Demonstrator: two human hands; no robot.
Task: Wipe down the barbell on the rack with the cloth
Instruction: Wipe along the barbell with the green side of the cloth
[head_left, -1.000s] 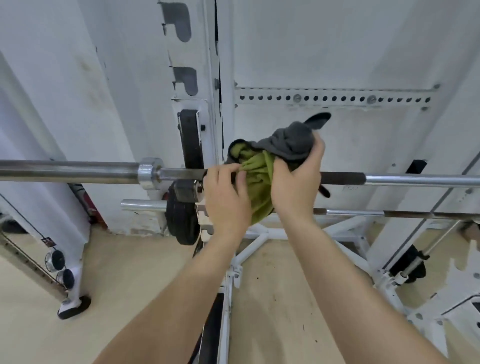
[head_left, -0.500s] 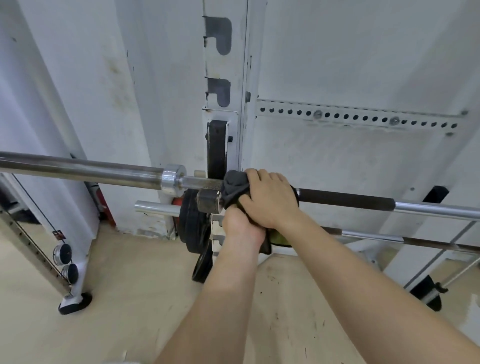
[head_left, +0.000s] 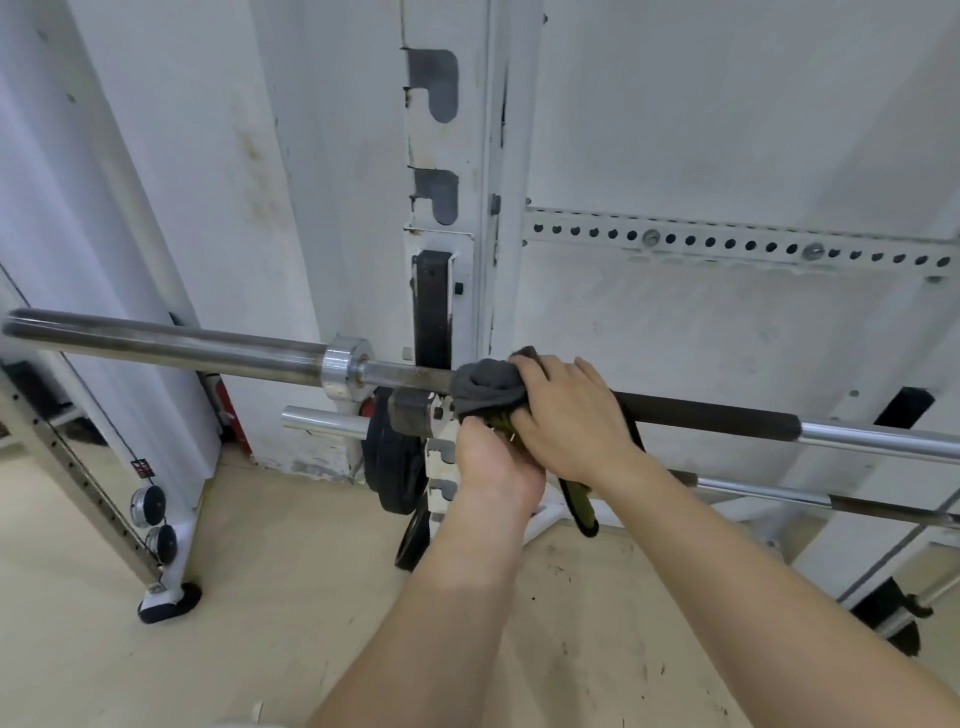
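Barbell (head_left: 171, 345) is resting on the rack (head_left: 447, 291), cloth (head_left: 485, 387) wrapped round the shaft beside the upright. Left hand (head_left: 493, 462) is pinching the cloth underneath, right hand (head_left: 569, 415) clamping it on top (wiping step, likely just starting). Next move: sliding the grip rightward along the shaft, keeping pressure.

Gym: barbell (head_left: 166, 345), white rack (head_left: 447, 208), weight plates (head_left: 395, 467).

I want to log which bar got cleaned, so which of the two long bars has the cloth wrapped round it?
The upper barbell, with the chrome collar; both hands hold the cloth on it. The lower bar is bare.
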